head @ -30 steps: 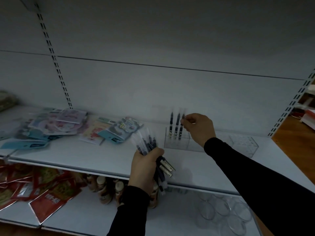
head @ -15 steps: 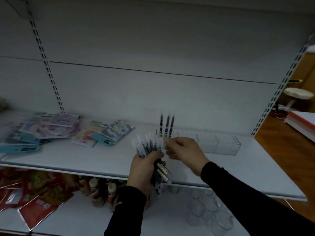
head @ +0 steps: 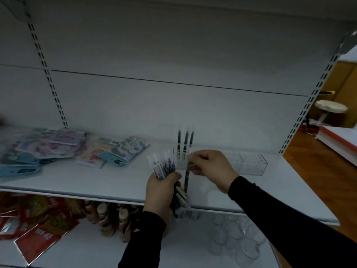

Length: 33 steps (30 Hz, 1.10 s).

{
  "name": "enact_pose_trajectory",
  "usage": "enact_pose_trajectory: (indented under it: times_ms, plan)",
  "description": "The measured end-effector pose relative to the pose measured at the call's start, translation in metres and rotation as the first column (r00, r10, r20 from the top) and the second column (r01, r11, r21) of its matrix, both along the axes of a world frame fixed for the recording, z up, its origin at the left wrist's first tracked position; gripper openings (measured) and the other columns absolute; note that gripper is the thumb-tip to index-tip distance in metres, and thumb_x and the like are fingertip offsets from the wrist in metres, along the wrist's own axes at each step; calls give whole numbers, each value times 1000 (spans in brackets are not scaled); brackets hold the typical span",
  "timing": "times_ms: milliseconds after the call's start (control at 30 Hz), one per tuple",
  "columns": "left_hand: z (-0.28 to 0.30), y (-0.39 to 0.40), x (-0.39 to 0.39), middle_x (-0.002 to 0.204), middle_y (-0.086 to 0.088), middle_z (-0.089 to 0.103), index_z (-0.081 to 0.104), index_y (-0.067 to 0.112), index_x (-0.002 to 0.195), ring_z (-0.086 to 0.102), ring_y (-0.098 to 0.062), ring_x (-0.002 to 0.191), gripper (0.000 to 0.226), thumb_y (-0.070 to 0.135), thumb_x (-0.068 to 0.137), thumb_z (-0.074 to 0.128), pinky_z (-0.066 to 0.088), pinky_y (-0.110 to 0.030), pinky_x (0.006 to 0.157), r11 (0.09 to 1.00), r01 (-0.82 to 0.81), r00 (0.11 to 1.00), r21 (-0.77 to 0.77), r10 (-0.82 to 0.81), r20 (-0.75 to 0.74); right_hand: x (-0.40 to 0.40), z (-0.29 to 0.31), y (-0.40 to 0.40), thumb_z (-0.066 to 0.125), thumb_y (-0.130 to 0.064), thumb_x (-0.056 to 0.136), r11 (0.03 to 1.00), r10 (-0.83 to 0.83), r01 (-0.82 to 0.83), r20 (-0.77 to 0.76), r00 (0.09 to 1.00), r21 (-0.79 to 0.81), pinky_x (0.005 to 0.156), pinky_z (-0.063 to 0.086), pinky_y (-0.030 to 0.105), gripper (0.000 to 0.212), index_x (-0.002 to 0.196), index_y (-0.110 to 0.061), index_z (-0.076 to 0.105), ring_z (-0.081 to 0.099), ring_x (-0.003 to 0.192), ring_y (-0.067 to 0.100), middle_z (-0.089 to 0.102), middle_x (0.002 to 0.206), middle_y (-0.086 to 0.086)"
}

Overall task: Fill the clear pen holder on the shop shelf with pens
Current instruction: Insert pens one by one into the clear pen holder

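Pen [head: 187,176] between both hands [head: 209,167]

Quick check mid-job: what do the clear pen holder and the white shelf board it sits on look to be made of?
Clear pen holder: seemingly acrylic or similar hard plastic, glossy; the white shelf shows through its walls and edges catch light. White shelf board: probably painted metal, smooth matte finish with a thin folded front lip; the material is uncertain from here.

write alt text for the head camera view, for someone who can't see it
A person's right hand pinches a single pen just pulled from the bundle of pens gripped in the left hand. Behind on the white shelf, three pens stand in a clear pen holder.
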<state>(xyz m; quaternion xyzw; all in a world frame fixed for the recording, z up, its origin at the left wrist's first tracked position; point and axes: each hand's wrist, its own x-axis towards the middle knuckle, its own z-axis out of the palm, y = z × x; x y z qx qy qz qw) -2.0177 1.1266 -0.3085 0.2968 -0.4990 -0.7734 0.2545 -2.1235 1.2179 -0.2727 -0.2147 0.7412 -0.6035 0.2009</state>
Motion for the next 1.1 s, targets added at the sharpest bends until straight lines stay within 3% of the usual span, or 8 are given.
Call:
enact_pose_trajectory:
  times_ms: [100,200,300,400,633,867,1100]
  plan:
    - [-5,-7,-1,70,-14,53,58,4,85,53,-24,56,7,4,84,65,45,-31,53,999,-15,1000,28,15,18,-17,12,2,63,-15,92,995,-78,75,-53,996,-72,65,58,18,12,83,-13,70,67,69,14,71,86,10]
    - [-7,-11,-2,67,-14,52,58,3,84,52,-25,56,7,4,84,65,44,-35,56,999,-14,1000,52,13,13,-38,22,5,64,-22,93,988,-152,138,-248,957,-72,78,60,27,17,79,-16,72,70,74,17,73,81,6]
    - [-9,-12,-4,65,-13,53,58,3,84,52,-26,55,7,4,84,65,44,-34,55,998,-19,1000,65,19,6,-57,27,4,62,-32,94,967,-253,238,-441,861,-90,85,59,36,21,83,-18,74,72,78,18,75,81,1]
    - [-10,-14,-7,63,-13,53,59,2,83,52,-26,52,7,4,84,66,45,-33,52,996,-25,1000,82,25,4,-67,31,-3,58,-32,96,953,-302,272,-481,823,-133,88,58,38,25,89,-14,73,72,82,17,74,85,1]
    - [-11,-17,-8,61,-10,56,61,2,86,55,-24,55,7,4,83,67,46,-32,54,995,-35,999,89,36,-10,-73,23,-21,54,-32,98,958,-266,281,-570,777,-63,87,56,35,31,91,-7,72,71,82,16,73,86,4]
    - [-9,-18,-5,61,-9,58,62,1,90,57,-20,52,11,4,82,68,47,-29,50,995,-37,999,93,39,-17,-74,27,-26,51,-26,100,953,-214,304,-693,688,7,84,54,39,33,88,-1,69,68,80,25,72,84,12]
    - [-6,-19,-3,63,-11,56,61,2,86,55,-26,57,7,4,83,67,47,-35,56,997,-20,999,80,22,-24,-74,7,-28,53,-24,99,959,-153,269,-629,762,93,91,53,42,28,102,-2,70,68,86,28,72,94,12]
